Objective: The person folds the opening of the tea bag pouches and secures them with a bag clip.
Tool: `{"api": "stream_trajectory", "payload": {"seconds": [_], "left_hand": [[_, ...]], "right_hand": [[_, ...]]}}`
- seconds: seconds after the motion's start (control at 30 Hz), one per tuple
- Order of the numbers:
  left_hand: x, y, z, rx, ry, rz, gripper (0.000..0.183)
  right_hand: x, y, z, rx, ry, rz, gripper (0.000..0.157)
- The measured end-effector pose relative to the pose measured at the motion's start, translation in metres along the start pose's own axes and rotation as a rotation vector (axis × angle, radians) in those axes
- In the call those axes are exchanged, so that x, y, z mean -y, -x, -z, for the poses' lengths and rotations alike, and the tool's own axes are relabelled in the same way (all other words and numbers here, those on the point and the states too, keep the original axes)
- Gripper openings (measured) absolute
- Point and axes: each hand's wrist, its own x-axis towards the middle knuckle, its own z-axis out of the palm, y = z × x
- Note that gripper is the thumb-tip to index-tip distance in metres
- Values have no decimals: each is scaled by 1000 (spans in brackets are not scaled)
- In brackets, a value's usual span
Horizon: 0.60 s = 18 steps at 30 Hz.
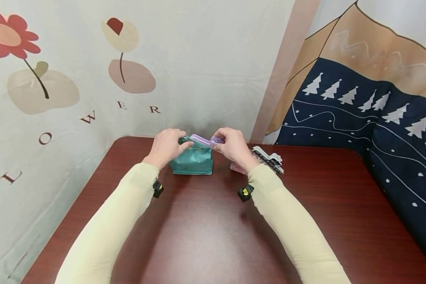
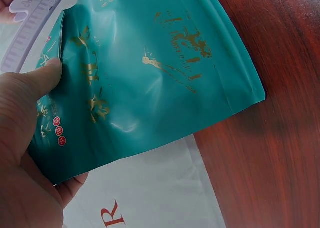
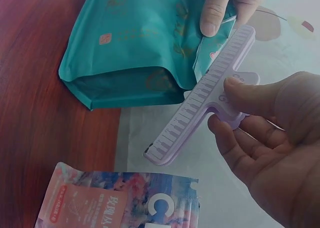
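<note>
A teal foil bag (image 1: 193, 162) with gold print stands upright near the table's back edge. Its folded-over top is pinched by my left hand (image 1: 167, 146), thumb on the near face and fingers behind, as the left wrist view shows. My right hand (image 1: 232, 146) grips a long lilac bag clip (image 3: 202, 95) by its handle, between thumb and fingers. In the right wrist view the clip's bar, patterned like piano keys, lies along the bag's folded edge, with one end close to my left fingers.
Right of the bag, partly behind my right forearm, lies a pink and blue printed pouch (image 3: 125, 198). Several more clips (image 1: 269, 157), white and black, lie beside it. A printed cloth wall (image 1: 206, 71) rises right behind the table (image 1: 198, 228).
</note>
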Motion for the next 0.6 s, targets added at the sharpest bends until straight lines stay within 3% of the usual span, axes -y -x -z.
{"api": "stream_trajectory", "payload": {"seconds": [0.6], "left_hand": [[0,0,-1,-21,2,-15,29]], "right_hand": [[4,-3,-4,-13,45,-20,15]]}}
